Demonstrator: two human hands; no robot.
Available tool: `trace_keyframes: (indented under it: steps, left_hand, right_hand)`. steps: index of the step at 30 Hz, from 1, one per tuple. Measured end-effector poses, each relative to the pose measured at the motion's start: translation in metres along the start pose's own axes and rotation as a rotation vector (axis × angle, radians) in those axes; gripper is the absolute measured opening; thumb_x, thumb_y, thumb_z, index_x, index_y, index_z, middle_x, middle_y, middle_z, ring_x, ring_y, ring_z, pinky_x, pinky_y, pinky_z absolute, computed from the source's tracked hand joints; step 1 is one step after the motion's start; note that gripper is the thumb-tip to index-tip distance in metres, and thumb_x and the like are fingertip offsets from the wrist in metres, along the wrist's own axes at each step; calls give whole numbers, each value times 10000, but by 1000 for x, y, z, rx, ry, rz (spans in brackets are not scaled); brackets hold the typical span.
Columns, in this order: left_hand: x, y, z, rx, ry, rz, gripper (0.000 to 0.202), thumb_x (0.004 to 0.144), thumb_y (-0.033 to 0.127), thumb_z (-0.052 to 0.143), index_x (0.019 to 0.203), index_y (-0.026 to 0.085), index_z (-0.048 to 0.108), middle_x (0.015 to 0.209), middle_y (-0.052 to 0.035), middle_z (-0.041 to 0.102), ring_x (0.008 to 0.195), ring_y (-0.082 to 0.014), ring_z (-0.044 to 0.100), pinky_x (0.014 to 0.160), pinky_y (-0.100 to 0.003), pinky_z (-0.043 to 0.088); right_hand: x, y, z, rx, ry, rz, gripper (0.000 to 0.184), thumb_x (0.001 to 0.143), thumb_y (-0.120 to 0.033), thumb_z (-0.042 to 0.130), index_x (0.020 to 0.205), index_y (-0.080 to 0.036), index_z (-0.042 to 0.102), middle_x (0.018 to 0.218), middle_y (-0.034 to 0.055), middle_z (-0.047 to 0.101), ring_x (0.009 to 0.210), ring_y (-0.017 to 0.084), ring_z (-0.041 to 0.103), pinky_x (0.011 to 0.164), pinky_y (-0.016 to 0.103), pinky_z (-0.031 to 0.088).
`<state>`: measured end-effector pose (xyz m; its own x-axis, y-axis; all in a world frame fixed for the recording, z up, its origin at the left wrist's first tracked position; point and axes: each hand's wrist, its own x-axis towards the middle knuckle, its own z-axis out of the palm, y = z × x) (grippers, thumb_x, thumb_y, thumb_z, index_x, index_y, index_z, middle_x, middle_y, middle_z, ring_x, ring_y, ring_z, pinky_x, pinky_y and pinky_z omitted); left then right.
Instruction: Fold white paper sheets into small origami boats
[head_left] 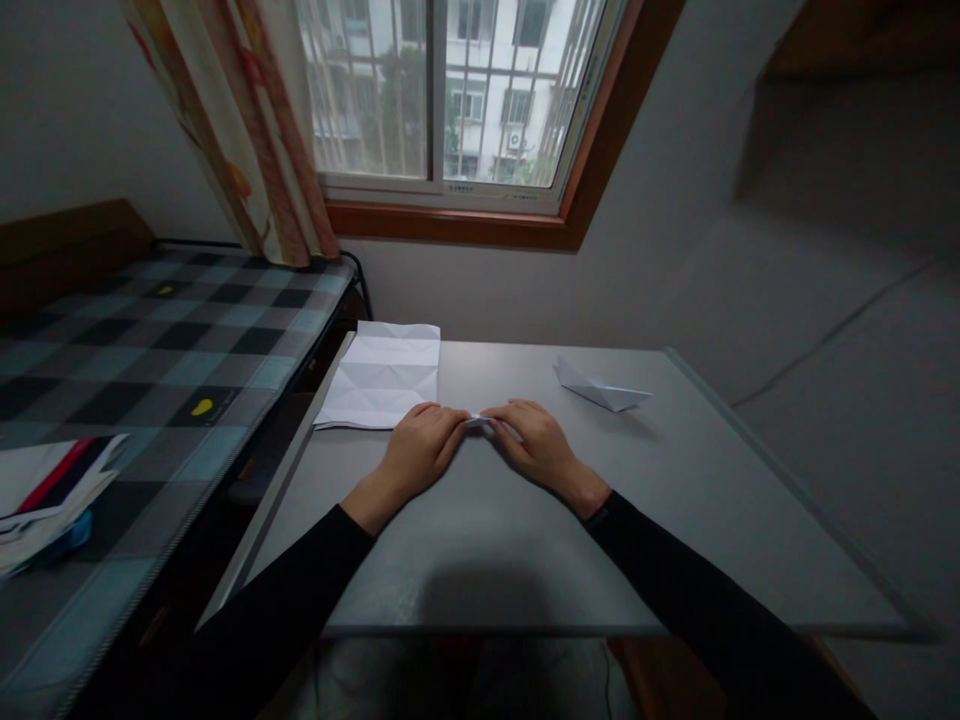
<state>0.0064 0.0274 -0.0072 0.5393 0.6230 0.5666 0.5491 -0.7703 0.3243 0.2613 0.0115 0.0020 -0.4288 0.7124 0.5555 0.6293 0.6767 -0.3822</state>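
Observation:
My left hand [421,440] and my right hand [534,442] meet at the middle of a grey table [480,540]. Both have their fingers pinched together on a small folded piece of white paper [480,423], most of which they hide. A creased, unfolded white sheet [384,378] lies just behind my left hand, at the table's far left corner. A folded white paper boat [600,388] rests on the table behind and to the right of my right hand.
A bed with a checked blue and black cover [150,350] stands to the left, with papers and a booklet [45,490] on its near end. A window [442,95] with a patterned curtain [247,130] is behind the table.

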Motion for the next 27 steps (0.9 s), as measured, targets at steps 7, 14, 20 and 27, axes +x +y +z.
trace_keyframes:
  steps: [7,14,20,27]
  left_hand:
    - [1,1,0,-387,123,-248,238,1133,376,600,1185,225,776,1072,-67,818,896,-219,717,815,-355,551]
    - [10,1,0,-582,175,-293,211,1066,397,722,1007,226,829,922,-42,754,885,-207,678,845,-339,528]
    - [10,3,1,-671,238,-320,213,1038,387,759,928,225,842,892,-41,715,863,-200,668,825,-334,533]
    - [9,-7,0,-652,348,-426,281,1036,448,735,880,221,790,913,-39,725,896,-200,681,871,-334,542]
  right_hand:
    - [9,-3,18,151,154,102,215,1126,-360,610,1161,-244,787,1054,95,847,954,277,777,894,428,585]
    - [14,-7,19,333,120,235,261,1098,-447,662,967,-252,774,914,36,812,868,236,743,849,371,552]
    - [16,-13,15,396,144,267,332,1069,-502,698,876,-238,755,852,35,778,822,227,710,814,354,543]
    - [13,-3,13,434,228,347,307,1056,-469,699,877,-226,752,854,30,764,832,222,696,825,351,538]
